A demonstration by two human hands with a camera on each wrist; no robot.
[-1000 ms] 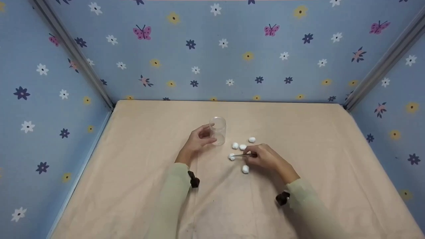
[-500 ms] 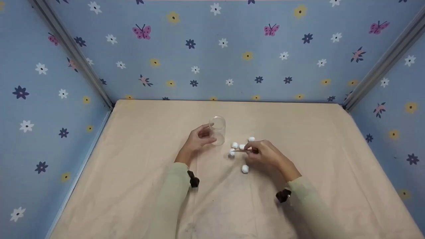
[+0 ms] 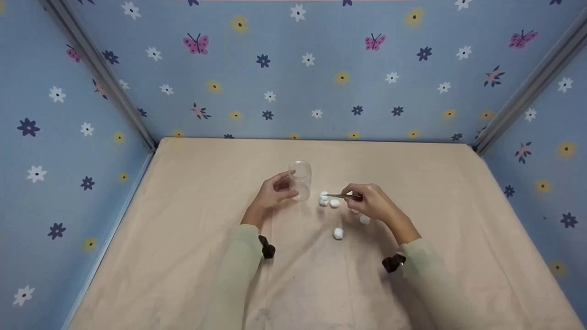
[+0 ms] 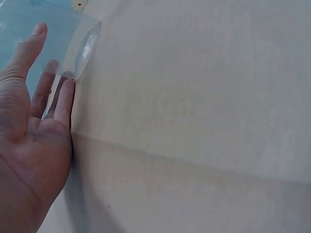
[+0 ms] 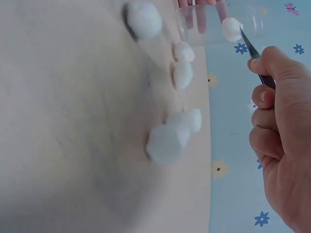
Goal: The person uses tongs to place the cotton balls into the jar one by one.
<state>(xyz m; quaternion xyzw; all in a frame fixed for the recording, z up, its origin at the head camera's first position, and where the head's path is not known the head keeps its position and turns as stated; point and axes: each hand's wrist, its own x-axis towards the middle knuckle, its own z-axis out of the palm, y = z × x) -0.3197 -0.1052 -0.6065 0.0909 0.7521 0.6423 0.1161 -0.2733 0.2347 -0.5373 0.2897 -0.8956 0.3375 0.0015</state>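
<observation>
My left hand [image 3: 274, 195] holds a clear plastic jar [image 3: 301, 185] upright on the cloth, thumb on one side and fingers on the other. In the left wrist view the fingers show through its wall. My right hand [image 3: 373, 201] pinches a pair of tweezers [image 3: 340, 196], whose tips grip a white cotton ball [image 5: 232, 29]. This ball is raised off the table, just right of the jar and outside it in the head view. Several loose cotton balls [image 3: 338, 233] lie on the cloth; some are partly hidden under my right hand.
A beige cloth [image 3: 206, 183] covers the table. Blue patterned walls [image 3: 293, 68] stand at the back and both sides, with grey metal posts [image 3: 105, 78] in the corners.
My right hand has lifted the tweezers and the gripped cotton ball up and away from the table, toward the far side. The left hand and jar have stayed in place.
</observation>
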